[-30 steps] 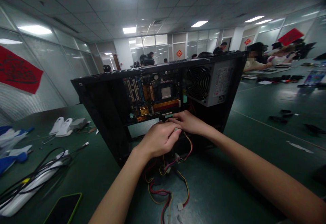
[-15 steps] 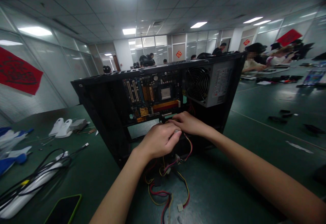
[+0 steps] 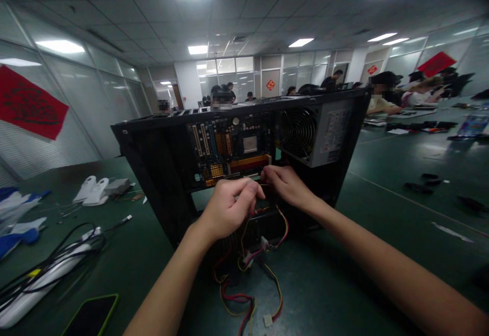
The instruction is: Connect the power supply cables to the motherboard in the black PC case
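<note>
An open black computer case (image 3: 147, 173) stands on the table in front of me, with a motherboard (image 3: 237, 145) and a grey power supply (image 3: 330, 135) inside. In front of the motherboard's lower edge, my left hand (image 3: 233, 206) is closed in a pinch on a thin power cable (image 3: 243, 234). My right hand (image 3: 286, 186) is closed just below the memory slots (image 3: 250, 163); its fingertips are partly hidden, and red and yellow wires run down beneath it. More loose wires with a white connector (image 3: 268, 320) hang onto the table below.
At left lie a white power strip (image 3: 49, 280) with black cables, a phone (image 3: 91, 315) and white plastic parts (image 3: 95, 191). Small dark pieces (image 3: 418, 188) and a clear strip (image 3: 453, 231) are on the right. Other people work at the far tables.
My left hand has drawn away to the left and slightly down, so a gap shows between the hands. My right hand stays near the motherboard's lower edge.
</note>
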A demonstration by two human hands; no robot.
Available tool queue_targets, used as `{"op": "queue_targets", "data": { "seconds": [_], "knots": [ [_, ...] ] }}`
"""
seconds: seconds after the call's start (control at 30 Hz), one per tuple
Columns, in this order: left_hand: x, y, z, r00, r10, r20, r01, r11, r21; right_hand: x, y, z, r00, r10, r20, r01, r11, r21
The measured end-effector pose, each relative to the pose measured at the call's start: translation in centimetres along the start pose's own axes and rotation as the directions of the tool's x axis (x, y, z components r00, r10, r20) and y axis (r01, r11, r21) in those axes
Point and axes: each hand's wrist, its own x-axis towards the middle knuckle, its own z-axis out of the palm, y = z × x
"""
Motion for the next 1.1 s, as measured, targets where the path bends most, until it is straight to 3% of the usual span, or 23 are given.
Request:
{"op": "queue_targets", "data": {
  "seconds": [0.13,0.27,0.37,0.47,0.57,0.63,0.67,0.73,0.8,0.83,0.9,1.0,1.1],
  "knots": [
    [-0.4,3.8,-2.2,0.997,-0.031,0.077,0.026,0.998,0.062,0.0,0.4,-0.4,0.977,0.035,-0.212,-0.011,0.994,0.112],
    [-1.0,7.1,-3.9,0.983,-0.060,0.176,0.038,0.991,0.130,0.1,0.7,-0.7,0.965,0.069,-0.254,-0.047,0.995,0.091],
    [-1.1,8.7,-3.4,0.957,-0.088,0.275,0.061,0.992,0.106,0.2,0.7,-0.7,0.965,0.088,-0.245,-0.068,0.994,0.086],
    [-1.3,9.4,-1.0,0.880,-0.110,0.462,0.045,0.988,0.150,0.3,0.7,-0.6,0.984,0.083,-0.159,-0.065,0.991,0.113],
    [-1.6,9.4,1.2,0.729,-0.141,0.670,-0.048,0.966,0.255,0.3,0.7,-0.5,0.996,0.065,-0.054,-0.059,0.992,0.110],
    [-1.7,8.9,1.5,0.694,-0.168,0.700,-0.084,0.947,0.311,0.3,0.7,-0.5,0.998,0.056,0.013,-0.057,0.996,0.070],
    [-1.6,8.5,1.4,0.713,-0.179,0.678,-0.080,0.940,0.332,0.3,0.6,-0.5,0.997,0.046,0.056,-0.048,0.998,0.044],
    [-1.3,7.3,0.7,0.796,-0.204,0.569,-0.037,0.923,0.382,0.3,0.4,-0.5,0.983,0.009,0.182,-0.007,1.000,-0.011],
    [-1.0,5.6,0.2,0.875,-0.253,0.413,0.022,0.873,0.488,0.3,0.2,-0.3,0.942,-0.027,0.333,0.051,0.997,-0.061],
    [-0.9,4.7,0.2,0.889,-0.290,0.354,0.054,0.835,0.548,0.3,0.1,-0.3,0.921,-0.030,0.388,0.068,0.994,-0.085],
    [-0.9,3.2,0.6,0.877,-0.344,0.334,0.074,0.785,0.614,0.3,0.1,-0.1,0.904,-0.003,0.428,0.063,0.990,-0.125],
    [-0.9,2.1,1.9,0.853,-0.358,0.379,0.053,0.782,0.621,0.3,0.5,0.0,0.916,0.079,0.394,-0.012,0.985,-0.171],
    [-0.9,2.3,2.8,0.870,-0.307,0.385,0.031,0.814,0.580,0.3,1.0,-0.4,0.906,0.217,0.364,-0.116,0.953,-0.278]
  ]
}}
